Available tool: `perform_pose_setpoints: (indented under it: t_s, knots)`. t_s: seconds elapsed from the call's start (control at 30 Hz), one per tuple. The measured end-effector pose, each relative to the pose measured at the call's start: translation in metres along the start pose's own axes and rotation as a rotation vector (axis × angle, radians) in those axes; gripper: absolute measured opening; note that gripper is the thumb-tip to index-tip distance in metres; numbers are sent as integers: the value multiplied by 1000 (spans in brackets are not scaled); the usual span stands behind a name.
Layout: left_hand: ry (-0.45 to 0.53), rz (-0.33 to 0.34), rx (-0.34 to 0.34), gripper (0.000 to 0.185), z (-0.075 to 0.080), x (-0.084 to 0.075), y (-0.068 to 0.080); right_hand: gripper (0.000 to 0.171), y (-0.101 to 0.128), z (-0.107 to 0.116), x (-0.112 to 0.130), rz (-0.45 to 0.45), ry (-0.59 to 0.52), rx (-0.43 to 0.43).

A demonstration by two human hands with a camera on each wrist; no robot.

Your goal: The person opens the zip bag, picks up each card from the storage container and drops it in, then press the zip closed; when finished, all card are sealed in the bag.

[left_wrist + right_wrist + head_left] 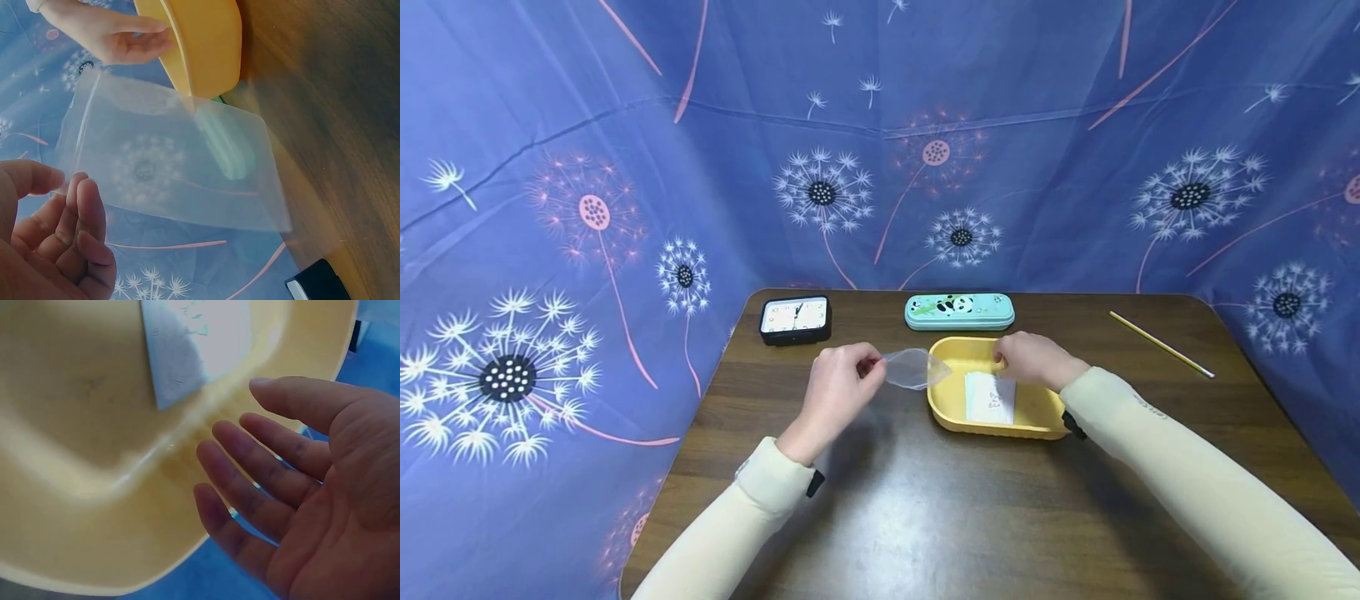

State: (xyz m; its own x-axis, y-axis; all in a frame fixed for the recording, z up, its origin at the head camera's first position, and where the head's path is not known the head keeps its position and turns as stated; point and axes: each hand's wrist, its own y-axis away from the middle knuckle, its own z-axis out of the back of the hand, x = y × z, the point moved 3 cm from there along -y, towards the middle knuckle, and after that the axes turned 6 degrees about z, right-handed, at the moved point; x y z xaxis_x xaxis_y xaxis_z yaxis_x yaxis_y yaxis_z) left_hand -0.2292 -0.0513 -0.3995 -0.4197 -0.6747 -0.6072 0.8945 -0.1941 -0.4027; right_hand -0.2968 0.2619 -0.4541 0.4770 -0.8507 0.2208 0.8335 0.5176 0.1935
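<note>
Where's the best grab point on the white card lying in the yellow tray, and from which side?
Probably the near short edge of the white card, coming from above with the right hand, which hovers open over the yellow tray. The card lies flat on the tray floor, so nothing sticks up to pinch; sliding it against the sloped tray wall should lift an edge. The left hand already pinches the clear plastic bag.

A clear bag [916, 368] and white card [990, 397] go with a yellow tray [947, 412], a mint panda-print case [959, 311], a black white-faced clock [795, 319], a yellow pencil [1160, 343], a dark brown wood-grain table [925, 517] and a blue dandelion-print cloth [625, 167].
</note>
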Motion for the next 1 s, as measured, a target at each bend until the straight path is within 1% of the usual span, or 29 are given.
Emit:
perform_pose_setpoints:
  t_s: [0.17, 0.43, 0.57, 0.67, 0.73, 0.9, 1.0]
  knots:
    - [-5, 5, -10, 12, -1, 0, 0, 16, -5, -12, -4, 9, 3, 34]
    - [-4, 7, -5, 12, -2, -1, 0, 35, -6, -17, -7, 4, 2, 53]
    - [-4, 9, 10, 12, -2, -1, 0, 33, -8, -23, -9, 2, -25, 70]
    - [-7, 6, 15, 12, -2, 0, 0, 39, -9, -28, -10, -19, -43, 87]
    - [-8, 3, 15, 12, -2, 1, 0, 42, -9, -31, -10, -19, -34, 81]
    - [-10, 0, 14, 12, -2, 1, 0, 64, -8, -35, -9, -6, 21, 52]
    - [-10, -3, 12, 12, -1, 1, 0, 64, -9, -37, -9, -1, 30, 45]
